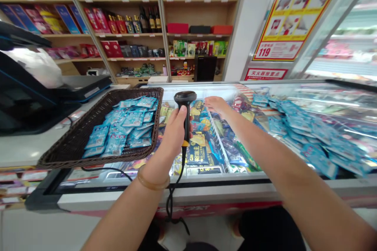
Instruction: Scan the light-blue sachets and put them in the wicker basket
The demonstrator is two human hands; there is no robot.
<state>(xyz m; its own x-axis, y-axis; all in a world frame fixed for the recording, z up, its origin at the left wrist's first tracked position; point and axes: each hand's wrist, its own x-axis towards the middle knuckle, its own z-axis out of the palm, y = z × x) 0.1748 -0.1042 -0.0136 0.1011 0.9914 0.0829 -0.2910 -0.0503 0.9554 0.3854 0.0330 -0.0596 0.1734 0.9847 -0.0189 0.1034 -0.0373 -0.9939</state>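
Note:
My left hand (173,127) is wrapped around the handle of a black barcode scanner (185,97), held upright above the glass-topped chest freezer (176,195). A black cable runs down from its base. To the right of the scanner, my right hand (216,106) reaches over the freezer with its fingers pointing left and nothing visible in them. Many small blue packets (134,119) lie in a brown wicker basket (59,156) on the left. A spread pile of similar blue packets (312,131) rests on the freezer's right side.
Packaged frozen goods (200,147) show through the glass. At the left stands a black counter machine (23,86) with a white plastic bag (35,64) beside it. Shelves (129,0) of boxes and bottles line the back wall, next to a red and yellow poster (297,11).

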